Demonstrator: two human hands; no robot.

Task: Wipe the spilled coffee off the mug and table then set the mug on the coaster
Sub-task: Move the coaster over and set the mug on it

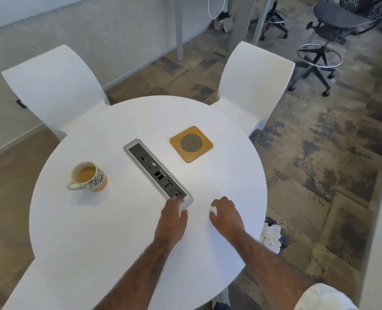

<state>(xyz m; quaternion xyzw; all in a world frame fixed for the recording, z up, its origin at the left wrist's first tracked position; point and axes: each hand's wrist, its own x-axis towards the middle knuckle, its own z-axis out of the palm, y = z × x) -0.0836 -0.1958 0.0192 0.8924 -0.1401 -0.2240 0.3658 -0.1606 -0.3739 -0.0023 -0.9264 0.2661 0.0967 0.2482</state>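
A cream mug (88, 176) with black lettering and an orange base stands upright on the left of the round white table (118, 231), coffee inside it. A square wooden coaster (191, 144) with a round mesh centre lies at the far right of the table, nothing on it. My left hand (173, 217) rests flat at the near end of the socket strip, fingers together, holding nothing. My right hand (227, 214) hovers just right of it, fingers spread and curled, holding nothing. No spill shows on the white top from here.
A grey socket strip (156, 172) runs diagonally across the table's middle. Two white chairs (53, 86) (252, 86) stand at the far side. A bin with crumpled paper (272, 236) sits on the floor by the table's right edge. Office stools (319, 54) stand far right.
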